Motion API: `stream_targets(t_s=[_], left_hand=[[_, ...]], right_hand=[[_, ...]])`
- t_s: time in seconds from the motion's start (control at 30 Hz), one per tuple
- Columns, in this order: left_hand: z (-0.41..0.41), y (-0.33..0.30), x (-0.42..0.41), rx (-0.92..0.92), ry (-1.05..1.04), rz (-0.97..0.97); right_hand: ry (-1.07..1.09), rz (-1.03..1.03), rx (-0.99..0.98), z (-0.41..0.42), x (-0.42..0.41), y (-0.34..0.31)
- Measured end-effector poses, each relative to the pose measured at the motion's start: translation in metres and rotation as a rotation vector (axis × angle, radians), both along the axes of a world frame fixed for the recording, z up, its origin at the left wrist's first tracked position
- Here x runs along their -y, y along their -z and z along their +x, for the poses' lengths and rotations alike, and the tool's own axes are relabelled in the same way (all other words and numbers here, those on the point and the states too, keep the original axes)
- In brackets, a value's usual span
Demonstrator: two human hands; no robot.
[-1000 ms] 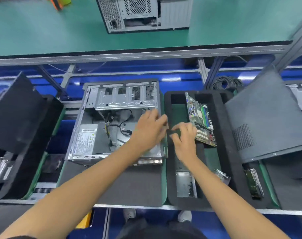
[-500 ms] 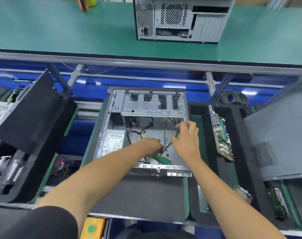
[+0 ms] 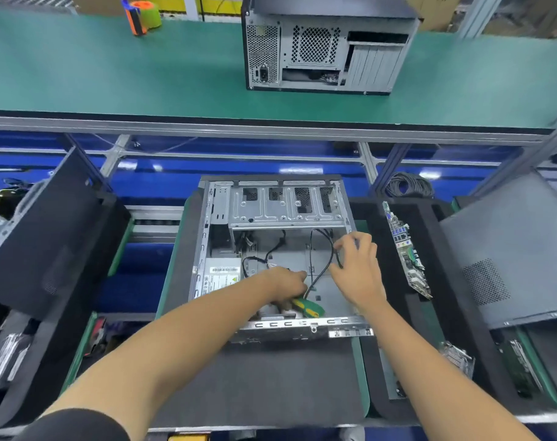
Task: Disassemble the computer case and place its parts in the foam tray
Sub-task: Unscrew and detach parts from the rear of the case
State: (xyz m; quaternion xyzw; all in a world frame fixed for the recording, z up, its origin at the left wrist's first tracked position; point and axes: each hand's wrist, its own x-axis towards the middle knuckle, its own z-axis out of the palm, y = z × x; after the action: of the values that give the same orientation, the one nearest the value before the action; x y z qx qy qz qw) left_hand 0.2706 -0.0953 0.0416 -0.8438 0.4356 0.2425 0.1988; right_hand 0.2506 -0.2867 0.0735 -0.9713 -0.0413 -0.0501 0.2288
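Observation:
The open computer case (image 3: 271,214) lies on its side in front of me, its power supply (image 3: 221,278) at the near left and black cables (image 3: 329,265) loose inside. My left hand (image 3: 286,284) is inside the case and grips a green and yellow screwdriver (image 3: 307,308). My right hand (image 3: 358,265) pinches a black cable near the case's right wall. The black foam tray (image 3: 436,316) stands to the right, with a motherboard (image 3: 406,249) leaning in its slot and a metal plate (image 3: 393,377) in a near pocket.
A grey side panel (image 3: 509,249) leans at the right. Black foam trays (image 3: 48,237) with parts stand at the left. A second computer case (image 3: 325,46) and an orange and green tool (image 3: 142,15) sit on the green bench behind. A cable coil (image 3: 409,185) lies beyond the tray.
Both hands left the foam tray's edge and moved into the case. My left hand now holds the screwdriver, and my right hand has taken hold of a black cable. My view shifted left.

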Motion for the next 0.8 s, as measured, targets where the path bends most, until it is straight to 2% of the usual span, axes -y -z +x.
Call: stream_targets(t_s=[0.13,0.27,0.3,0.37,0.53,0.57,0.6,0.63,0.8], left_hand=[[0.009,-0.015,-0.021,0.033,-0.302,-0.364],[0.01,-0.034,-0.043,-0.112,-0.689,-0.825],[0.009,-0.036,-0.048,-0.208,-0.785,-0.935],[0.001,-0.045,-0.06,-0.509,-0.932,-1.128],[-0.024,-0.068,-0.082,-1.095,-1.047,-1.313],[-0.028,-0.069,-0.083,-1.146,-1.106,-1.334],[-0.034,-0.069,-0.083,-1.126,-1.139,-1.334],[-0.039,-0.067,-0.081,-1.028,-1.145,-1.319],[-0.065,-0.057,-0.07,-0.447,-1.084,-1.33]], right_hand=[[0.026,0.051,0.002,-0.001,0.0,-0.001],[0.031,0.128,0.006,-0.002,0.001,-0.003],[0.033,0.144,0.004,-0.003,0.001,-0.004],[0.036,0.159,0.005,-0.004,0.001,-0.004],[0.021,0.14,0.021,-0.005,0.001,-0.003],[0.018,0.13,0.018,-0.005,0.001,-0.003],[0.015,0.125,0.012,-0.005,0.001,-0.003],[0.009,0.117,0.005,-0.005,0.001,-0.002],[-0.133,-0.024,0.171,-0.012,0.0,0.0]])
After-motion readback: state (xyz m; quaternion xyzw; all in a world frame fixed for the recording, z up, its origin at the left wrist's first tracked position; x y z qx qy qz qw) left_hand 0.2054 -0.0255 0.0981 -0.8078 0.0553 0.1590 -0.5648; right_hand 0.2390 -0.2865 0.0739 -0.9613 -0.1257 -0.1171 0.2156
